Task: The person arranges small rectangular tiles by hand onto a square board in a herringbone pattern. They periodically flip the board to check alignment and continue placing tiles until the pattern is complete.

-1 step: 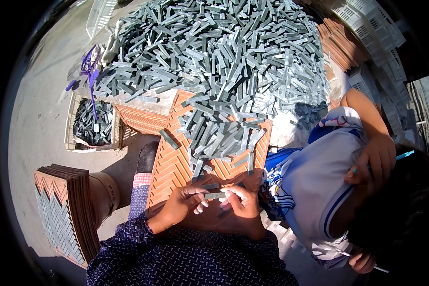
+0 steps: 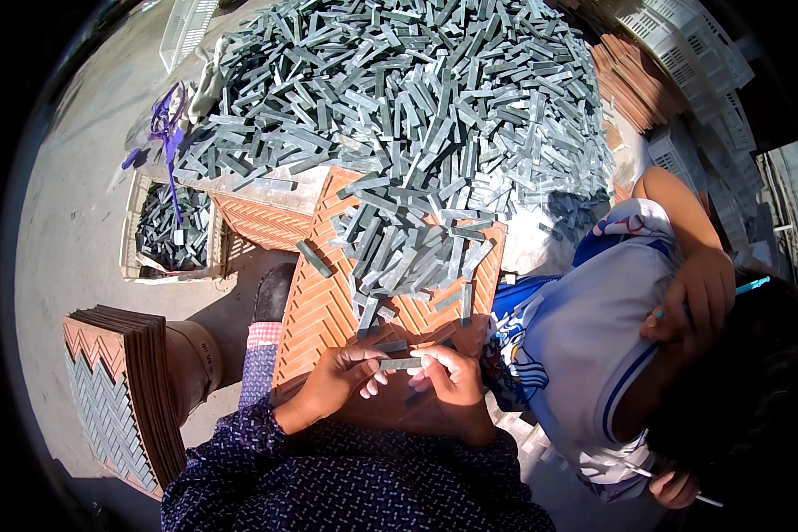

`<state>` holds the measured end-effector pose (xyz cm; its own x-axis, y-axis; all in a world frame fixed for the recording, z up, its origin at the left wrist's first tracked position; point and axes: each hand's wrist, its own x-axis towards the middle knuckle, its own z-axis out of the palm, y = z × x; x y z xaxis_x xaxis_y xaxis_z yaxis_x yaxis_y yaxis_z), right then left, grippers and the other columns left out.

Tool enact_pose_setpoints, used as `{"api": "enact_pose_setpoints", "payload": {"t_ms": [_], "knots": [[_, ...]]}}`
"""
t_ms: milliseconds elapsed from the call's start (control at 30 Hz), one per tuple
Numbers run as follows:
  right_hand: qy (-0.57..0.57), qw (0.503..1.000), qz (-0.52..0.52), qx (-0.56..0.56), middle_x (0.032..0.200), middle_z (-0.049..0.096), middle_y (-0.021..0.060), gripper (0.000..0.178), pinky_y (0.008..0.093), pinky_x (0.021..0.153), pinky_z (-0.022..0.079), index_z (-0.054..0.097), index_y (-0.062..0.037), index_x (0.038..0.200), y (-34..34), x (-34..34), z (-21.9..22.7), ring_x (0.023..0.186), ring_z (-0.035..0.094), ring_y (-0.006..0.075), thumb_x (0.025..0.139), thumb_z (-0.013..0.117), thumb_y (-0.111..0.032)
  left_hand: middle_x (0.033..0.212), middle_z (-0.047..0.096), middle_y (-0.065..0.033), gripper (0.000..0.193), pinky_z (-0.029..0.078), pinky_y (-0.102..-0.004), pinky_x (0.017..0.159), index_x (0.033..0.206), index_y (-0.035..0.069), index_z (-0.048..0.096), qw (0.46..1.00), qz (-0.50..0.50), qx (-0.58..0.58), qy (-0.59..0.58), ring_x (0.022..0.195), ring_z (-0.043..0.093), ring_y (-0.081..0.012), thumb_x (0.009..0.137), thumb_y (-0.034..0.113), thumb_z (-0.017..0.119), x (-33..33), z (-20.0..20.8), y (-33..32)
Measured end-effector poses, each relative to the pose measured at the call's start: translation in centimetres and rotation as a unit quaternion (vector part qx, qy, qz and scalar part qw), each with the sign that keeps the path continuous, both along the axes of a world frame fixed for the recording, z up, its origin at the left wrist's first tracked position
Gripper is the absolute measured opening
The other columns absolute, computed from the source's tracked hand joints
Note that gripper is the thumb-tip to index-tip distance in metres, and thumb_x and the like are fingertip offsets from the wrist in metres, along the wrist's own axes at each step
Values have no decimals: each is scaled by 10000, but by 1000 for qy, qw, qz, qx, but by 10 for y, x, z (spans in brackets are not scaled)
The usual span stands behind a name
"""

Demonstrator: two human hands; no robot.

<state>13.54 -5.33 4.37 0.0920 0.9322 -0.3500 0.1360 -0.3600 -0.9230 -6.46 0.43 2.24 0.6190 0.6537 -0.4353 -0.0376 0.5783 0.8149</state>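
A narrow grey stone strip (image 2: 401, 363) is held level between my two hands, above the near end of an orange herringbone-grooved tray (image 2: 306, 306). My left hand (image 2: 341, 377) pinches its left end, and my right hand (image 2: 450, 377) grips the right end with thumb and fingers. Just beyond my fingers, another strip (image 2: 390, 347) lies on the tray. A loose heap of strips (image 2: 408, 253) covers the tray's far part, with one dark strip (image 2: 314, 259) apart on the left. Part of the tray near me is hidden by my hands and sleeves.
A large pile of strips (image 2: 408, 80) spreads beyond the tray. At left stand a crate of strips (image 2: 129, 239) and a stack of trays (image 2: 142, 390), the front one partly filled. Close on my right, a person (image 2: 594, 328) holds a blue stick (image 2: 754, 286). White crates (image 2: 683, 35) stand far right.
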Motion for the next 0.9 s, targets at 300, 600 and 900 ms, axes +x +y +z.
{"api": "enact_pose_setpoints", "payload": {"t_ms": [300, 600, 900], "knots": [[-221, 935, 133, 244, 965, 635, 127, 281, 319, 742, 518, 660, -51, 1061, -1, 10, 6, 883, 635, 234, 783, 698, -48, 777, 644, -42, 237, 474, -228, 599, 1085, -25, 637, 1000, -25, 7, 12, 630, 559, -77, 970, 137, 508, 2, 0, 2], [411, 904, -104, -58, 876, 570, 44, 263, 230, 690, 428, 554, 69, 1111, -22, 16, -8, 769, 509, 110, 940, 528, -129, 823, 635, -30, 270, 456, -213, 617, 1134, -17, 609, 998, -14, 4, -54, 659, 555, -77, 988, 167, 477, -3, -4, 2], [537, 828, -155, -48, 969, 547, 90, 274, 251, 700, 427, 514, 31, 1151, -37, 56, -22, 805, 497, 140, 919, 544, -110, 780, 617, -18, 195, 423, -200, 589, 1059, 1, 631, 998, 29, -23, -42, 649, 533, -69, 970, 127, 511, 10, -6, 3]]}}
